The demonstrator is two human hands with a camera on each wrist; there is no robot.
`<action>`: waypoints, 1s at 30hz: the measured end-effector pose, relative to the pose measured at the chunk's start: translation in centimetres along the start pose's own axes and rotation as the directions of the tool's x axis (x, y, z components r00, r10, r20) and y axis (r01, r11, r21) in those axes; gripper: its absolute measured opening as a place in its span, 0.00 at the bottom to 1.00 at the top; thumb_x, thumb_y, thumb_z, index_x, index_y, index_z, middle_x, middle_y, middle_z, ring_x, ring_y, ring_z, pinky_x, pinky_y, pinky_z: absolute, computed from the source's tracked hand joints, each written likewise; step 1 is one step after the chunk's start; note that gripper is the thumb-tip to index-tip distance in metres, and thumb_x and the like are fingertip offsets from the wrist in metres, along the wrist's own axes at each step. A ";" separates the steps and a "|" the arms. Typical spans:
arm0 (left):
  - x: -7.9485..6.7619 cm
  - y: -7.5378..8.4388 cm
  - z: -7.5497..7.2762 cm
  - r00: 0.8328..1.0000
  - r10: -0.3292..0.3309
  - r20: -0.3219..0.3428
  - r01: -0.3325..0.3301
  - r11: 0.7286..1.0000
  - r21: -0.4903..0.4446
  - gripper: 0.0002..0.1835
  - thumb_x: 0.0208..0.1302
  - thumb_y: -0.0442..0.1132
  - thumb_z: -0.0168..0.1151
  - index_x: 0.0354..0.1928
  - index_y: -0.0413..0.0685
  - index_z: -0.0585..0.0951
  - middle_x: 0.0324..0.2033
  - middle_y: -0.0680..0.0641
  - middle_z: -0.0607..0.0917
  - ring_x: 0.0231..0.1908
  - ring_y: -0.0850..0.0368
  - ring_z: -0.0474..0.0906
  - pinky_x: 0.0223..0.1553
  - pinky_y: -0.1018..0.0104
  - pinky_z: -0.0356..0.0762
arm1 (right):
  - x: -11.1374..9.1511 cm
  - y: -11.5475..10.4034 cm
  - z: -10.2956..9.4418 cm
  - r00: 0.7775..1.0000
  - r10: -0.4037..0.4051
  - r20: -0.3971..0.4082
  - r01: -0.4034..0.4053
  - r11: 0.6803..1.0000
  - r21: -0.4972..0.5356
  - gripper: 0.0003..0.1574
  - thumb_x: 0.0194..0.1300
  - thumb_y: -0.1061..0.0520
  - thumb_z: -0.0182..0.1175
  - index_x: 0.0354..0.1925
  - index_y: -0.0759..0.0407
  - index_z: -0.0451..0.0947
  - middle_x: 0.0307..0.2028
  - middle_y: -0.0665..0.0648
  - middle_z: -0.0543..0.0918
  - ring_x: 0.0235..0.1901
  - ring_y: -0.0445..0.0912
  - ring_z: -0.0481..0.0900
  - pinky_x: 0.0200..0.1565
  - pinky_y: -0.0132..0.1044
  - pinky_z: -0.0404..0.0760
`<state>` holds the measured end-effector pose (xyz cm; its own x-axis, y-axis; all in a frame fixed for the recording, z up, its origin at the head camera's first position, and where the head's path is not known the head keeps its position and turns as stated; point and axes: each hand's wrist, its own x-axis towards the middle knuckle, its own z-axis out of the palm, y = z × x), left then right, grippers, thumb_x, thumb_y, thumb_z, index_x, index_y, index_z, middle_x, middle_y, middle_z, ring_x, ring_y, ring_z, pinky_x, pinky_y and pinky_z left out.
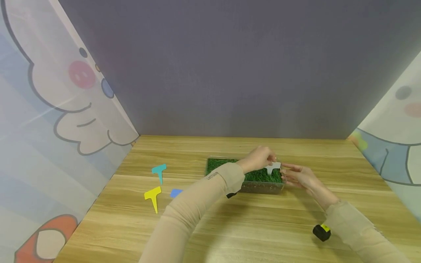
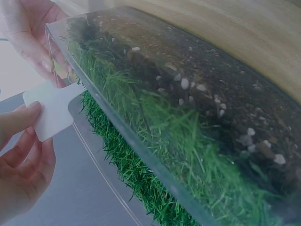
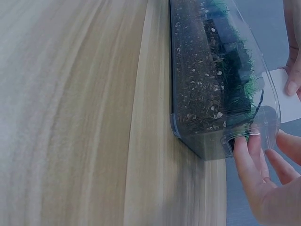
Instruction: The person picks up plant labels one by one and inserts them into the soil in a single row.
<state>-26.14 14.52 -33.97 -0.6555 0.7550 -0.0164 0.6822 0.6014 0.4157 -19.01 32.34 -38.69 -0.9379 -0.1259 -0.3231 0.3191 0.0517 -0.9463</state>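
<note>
We have the white label (image 1: 274, 166) right of centre in the head view, at the right end of the grass (image 1: 256, 177). Left hand (image 1: 258, 159) pinches its wide head, thumb against fingers; stem points into the blades, depth not visible. Right hand (image 1: 303, 178) has fingers extended to the near-clear box (image 1: 263, 188) at its right end; can't tell if any hook inside. To seat it well, we'd push straight along the stem and brace the box: sideways load could bend it.
</note>
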 end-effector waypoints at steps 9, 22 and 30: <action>0.2 -0.1 -0.2 1.000 0.007 0.026 -0.008 0.999 0.053 0.08 0.57 0.37 0.59 0.40 0.49 0.81 0.38 0.53 0.81 0.32 0.66 0.75 0.30 0.81 0.69 | 0.2 0.2 -0.1 0.999 -0.026 0.028 0.026 1.000 0.015 0.37 0.62 0.55 0.55 0.64 0.67 0.52 0.41 0.48 0.80 0.37 0.39 0.80 0.41 0.33 0.78; -0.2 -0.5 -1.3 0.998 -0.016 0.058 0.016 1.000 0.009 0.11 0.58 0.41 0.58 0.44 0.50 0.80 0.36 0.54 0.81 0.31 0.67 0.73 0.30 0.80 0.69 | 0.3 0.5 0.0 0.999 -0.035 0.018 0.034 0.999 0.039 0.35 0.61 0.56 0.56 0.62 0.66 0.56 0.40 0.48 0.81 0.37 0.40 0.79 0.42 0.34 0.77; -2.7 -1.1 -3.9 0.999 0.002 0.032 -0.004 0.999 0.050 0.13 0.61 0.42 0.56 0.45 0.47 0.79 0.37 0.51 0.82 0.35 0.64 0.76 0.34 0.77 0.72 | 0.2 1.0 -0.3 0.997 -0.077 0.026 0.077 0.997 0.026 0.32 0.62 0.57 0.55 0.61 0.64 0.59 0.43 0.50 0.80 0.38 0.40 0.79 0.43 0.35 0.77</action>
<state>-26.37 10.75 -30.87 -0.6431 0.7645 -0.0449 0.7001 0.6106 0.3701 -18.92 32.63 -39.75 -0.9560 -0.1552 -0.2490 0.2495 0.0165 -0.9682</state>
